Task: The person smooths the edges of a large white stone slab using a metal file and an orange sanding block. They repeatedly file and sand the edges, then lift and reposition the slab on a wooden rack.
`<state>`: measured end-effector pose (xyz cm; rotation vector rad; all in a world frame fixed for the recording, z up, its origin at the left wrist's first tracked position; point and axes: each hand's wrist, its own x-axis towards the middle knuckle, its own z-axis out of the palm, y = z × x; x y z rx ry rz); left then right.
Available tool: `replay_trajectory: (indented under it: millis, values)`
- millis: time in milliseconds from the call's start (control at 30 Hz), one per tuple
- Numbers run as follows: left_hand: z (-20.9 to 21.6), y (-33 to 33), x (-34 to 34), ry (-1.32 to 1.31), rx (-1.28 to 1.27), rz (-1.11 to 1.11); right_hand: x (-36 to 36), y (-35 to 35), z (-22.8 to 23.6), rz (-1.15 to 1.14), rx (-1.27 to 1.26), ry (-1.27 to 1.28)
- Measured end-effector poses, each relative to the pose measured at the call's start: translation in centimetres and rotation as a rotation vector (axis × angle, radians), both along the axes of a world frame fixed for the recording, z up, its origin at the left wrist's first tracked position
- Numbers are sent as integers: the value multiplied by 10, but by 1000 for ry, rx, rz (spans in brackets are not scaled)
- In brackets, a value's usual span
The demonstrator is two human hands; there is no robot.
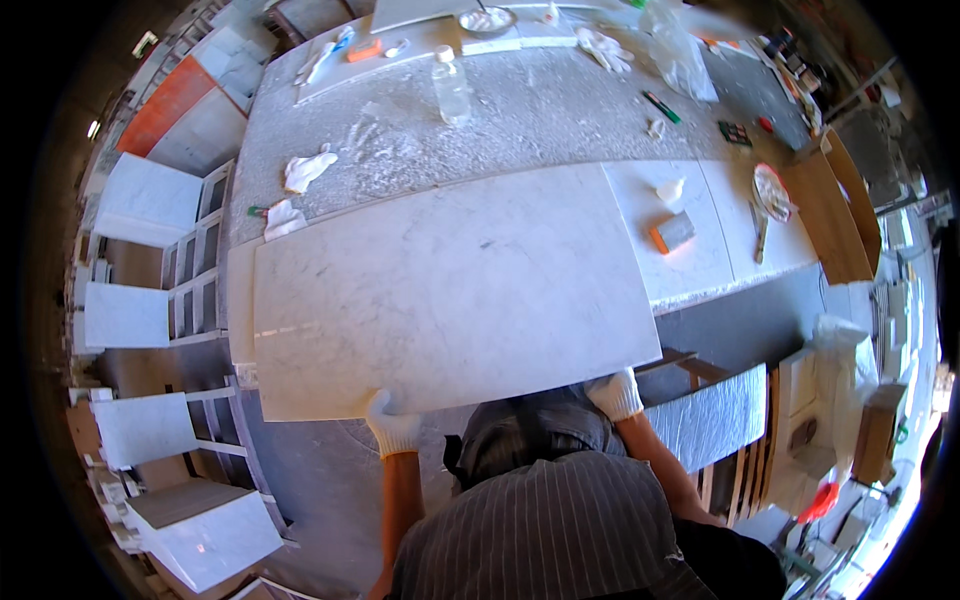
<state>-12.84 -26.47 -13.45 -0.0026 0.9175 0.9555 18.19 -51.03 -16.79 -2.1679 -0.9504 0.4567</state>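
A large white marble slab (pixel 450 290) with grey veins lies flat on the worktable, its near edge jutting toward my body. My left hand (pixel 393 426), in a white knit glove, grips that near edge left of its middle, the thumb up against the slab. Close to the slab's near right corner, my right hand (pixel 614 396) in a matching glove holds the same edge. The fingers of both hands are partly hidden beneath the stone.
Right of the slab, paler panels bear an orange-and-grey block (pixel 672 233), a round dish (pixel 771 192) and a brush (pixel 760 240). A clear plastic bottle (pixel 451 88) stands behind on the dusty tabletop (pixel 540 120). A cardboard box (pixel 838 210) stands at the right edge.
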Motion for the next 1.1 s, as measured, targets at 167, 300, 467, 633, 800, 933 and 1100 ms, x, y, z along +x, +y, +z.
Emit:
replay_trajectory:
  millis: [167,300,467,633,800,933,1100]
  values:
    - [-27,-1,-10,114,38,-71,-3,2,2,17,-97,117]
    - [-39,3,-4,64,-59,-61,1,-16,-31,-113,55,307]
    - [-40,1,-7,55,-97,-37,34,-22,-25,-242,236,327]
    - [-57,4,-26,113,-155,6,98,-90,-39,-882,925,1546]
    - [-47,5,-23,195,-229,20,89,-60,6,-677,69,829]
    - [-29,5,-7,179,-301,72,76,-43,-14,-507,-163,635]
    - [-34,5,-8,252,-255,73,87,-43,11,-404,-228,536]
